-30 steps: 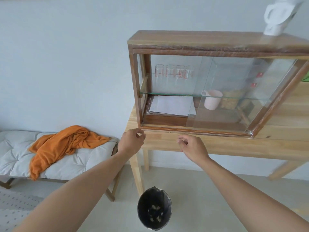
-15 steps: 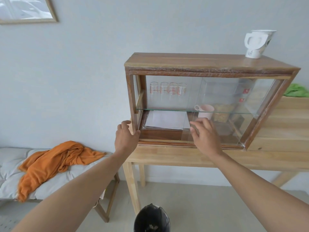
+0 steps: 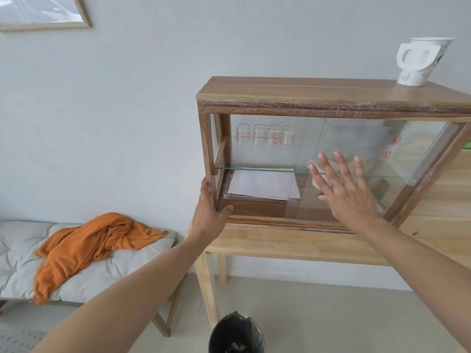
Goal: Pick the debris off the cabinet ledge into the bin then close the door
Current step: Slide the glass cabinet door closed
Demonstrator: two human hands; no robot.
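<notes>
A wooden cabinet (image 3: 305, 94) with sliding glass doors stands on a light wooden table (image 3: 280, 245). My left hand (image 3: 210, 210) grips the cabinet's left front post near its bottom corner. My right hand (image 3: 344, 189) lies flat, fingers spread, against the sliding glass door (image 3: 369, 149), which covers the right part; the left part is uncovered. The bottom ledge (image 3: 267, 221) runs between my hands; I see no debris on it. A black-lined bin (image 3: 235, 333) stands on the floor below, with scraps inside.
Inside the cabinet are several measuring glasses (image 3: 266, 133), white paper (image 3: 262, 183) and a pink cup (image 3: 322, 174). A white kettle (image 3: 420, 61) stands on top. A cushioned bench (image 3: 84, 271) with an orange cloth (image 3: 86, 245) is to the left.
My view rose from the bin to the cabinet. My left hand moved from the ledge corner to grip the left post. My right hand rose from the ledge and flattened onto the glass door.
</notes>
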